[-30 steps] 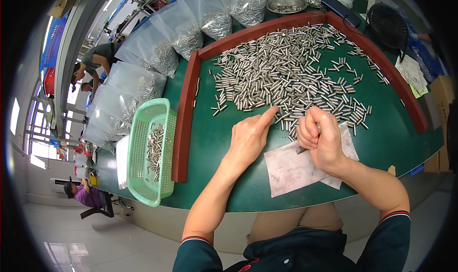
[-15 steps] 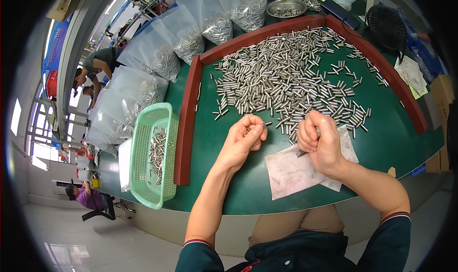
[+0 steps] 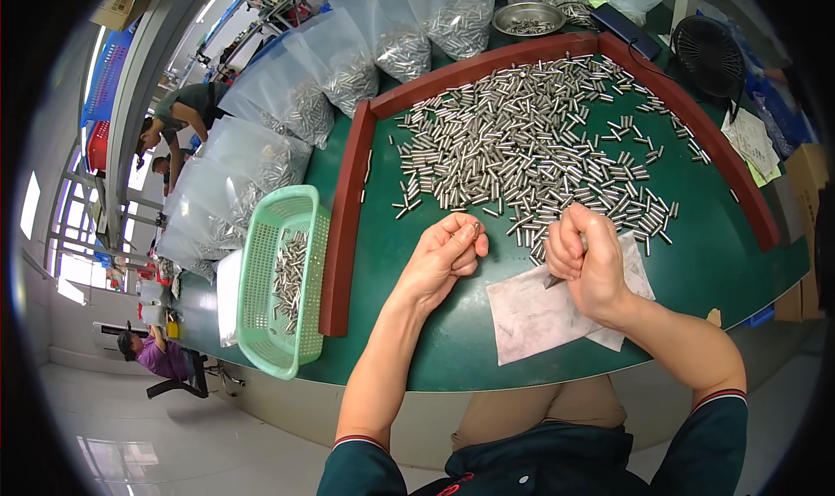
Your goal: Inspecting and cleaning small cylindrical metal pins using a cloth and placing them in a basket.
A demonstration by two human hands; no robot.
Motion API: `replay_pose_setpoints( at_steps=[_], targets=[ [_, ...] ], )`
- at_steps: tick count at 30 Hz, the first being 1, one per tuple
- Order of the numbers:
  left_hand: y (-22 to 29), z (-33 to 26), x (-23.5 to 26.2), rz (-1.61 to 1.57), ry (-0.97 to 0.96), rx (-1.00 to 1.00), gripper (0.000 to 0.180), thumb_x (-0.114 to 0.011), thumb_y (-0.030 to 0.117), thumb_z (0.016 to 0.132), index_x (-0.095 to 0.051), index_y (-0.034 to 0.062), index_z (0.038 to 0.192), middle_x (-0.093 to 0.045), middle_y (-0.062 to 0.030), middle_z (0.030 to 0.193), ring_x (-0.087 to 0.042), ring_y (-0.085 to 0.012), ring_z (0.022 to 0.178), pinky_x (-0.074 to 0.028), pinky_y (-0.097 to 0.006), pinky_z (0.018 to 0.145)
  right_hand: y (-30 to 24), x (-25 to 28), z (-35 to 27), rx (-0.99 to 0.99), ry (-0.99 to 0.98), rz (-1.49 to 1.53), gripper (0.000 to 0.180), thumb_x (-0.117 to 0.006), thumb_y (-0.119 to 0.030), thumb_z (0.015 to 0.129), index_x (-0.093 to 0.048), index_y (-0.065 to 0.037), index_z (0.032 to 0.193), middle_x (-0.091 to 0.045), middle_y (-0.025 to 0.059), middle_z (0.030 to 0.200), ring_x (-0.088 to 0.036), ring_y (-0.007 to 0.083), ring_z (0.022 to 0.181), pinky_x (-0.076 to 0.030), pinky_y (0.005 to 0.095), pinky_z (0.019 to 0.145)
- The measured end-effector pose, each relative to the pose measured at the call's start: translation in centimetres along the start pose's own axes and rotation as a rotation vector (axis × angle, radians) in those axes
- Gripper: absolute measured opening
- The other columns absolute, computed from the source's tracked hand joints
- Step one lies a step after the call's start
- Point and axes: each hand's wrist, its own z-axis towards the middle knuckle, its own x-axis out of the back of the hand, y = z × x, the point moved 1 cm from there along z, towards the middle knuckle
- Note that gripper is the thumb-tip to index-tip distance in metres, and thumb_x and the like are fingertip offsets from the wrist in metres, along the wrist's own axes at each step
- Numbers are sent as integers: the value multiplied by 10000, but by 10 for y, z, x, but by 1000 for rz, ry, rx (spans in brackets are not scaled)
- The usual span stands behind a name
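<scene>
My left hand (image 3: 444, 257) is closed, thumb and fingertips pinching a small metal pin (image 3: 476, 227), mostly hidden by the fingers. To its right, my right hand (image 3: 584, 257) is curled into a fist; a dark grey pointed tip (image 3: 551, 280) pokes out below it, and the rest of that thing is hidden. Beneath the right hand lies a smudged white cloth (image 3: 531, 318). Just beyond both hands spreads a big heap of short shiny metal pins (image 3: 496, 139) on the green tabletop (image 3: 409, 339).
A dark red wooden frame (image 3: 344, 226) borders the heap. Left of it stands a light green plastic basket (image 3: 310, 322) containing pins. Clear bags of pins (image 3: 400, 48) line the far side, beside a metal bowl (image 3: 529, 6). A black fan (image 3: 709, 54) is at far right. Other people are at left.
The pin that stuck out rightward from my left fingertips is now turned and tucked between them. My right hand has hardly moved. The view has shifted slightly.
</scene>
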Motion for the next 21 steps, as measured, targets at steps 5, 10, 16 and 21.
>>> replay_pose_setpoints(
  at_steps=[5, 10, 16, 21],
  targets=[
    [-4, -8, -16, 380, 29, -70, 134, -487, 154, 877, -479, 20, 881, -475, 15, 660, -314, -23, 501, -253, -171, 447, -1, 2, -1, 9, 16, 6, 386, -352, -231, 877, -286, -94, 523, -288, -12, 456, -215, 64, 398, -195, 222, 381],
    [-21, -31, -58, 1202, 44, -433, 110, -627, 59, 747, -538, 3, 778, -479, -41, 503, -441, -103, 424, -361, -244, 419, 0, 0, -1, 44, 12, 24, 366, -330, -194, 865, -289, -89, 517, -292, -9, 457, -216, 66, 400, -191, 223, 383],
    [-28, -28, -57, 1262, 62, -443, 128, -675, 52, 704, -557, 3, 689, -468, -39, 459, -410, -104, 382, -342, -243, 382, 3, 1, -5, 78, -3, 88, 382, -335, -210, 870, -286, -86, 511, -290, -3, 457, -221, 73, 413, -195, 228, 388],
    [-29, -28, -57, 1271, 54, -411, 151, -662, 59, 689, -518, 16, 680, -526, -105, 505, -524, -251, 433, -395, -326, 407, 7, 1, -9, 78, 10, 46, 378, -334, -235, 863, -294, -96, 514, -275, -12, 450, -206, 71, 408, -187, 230, 388]
  ],
)
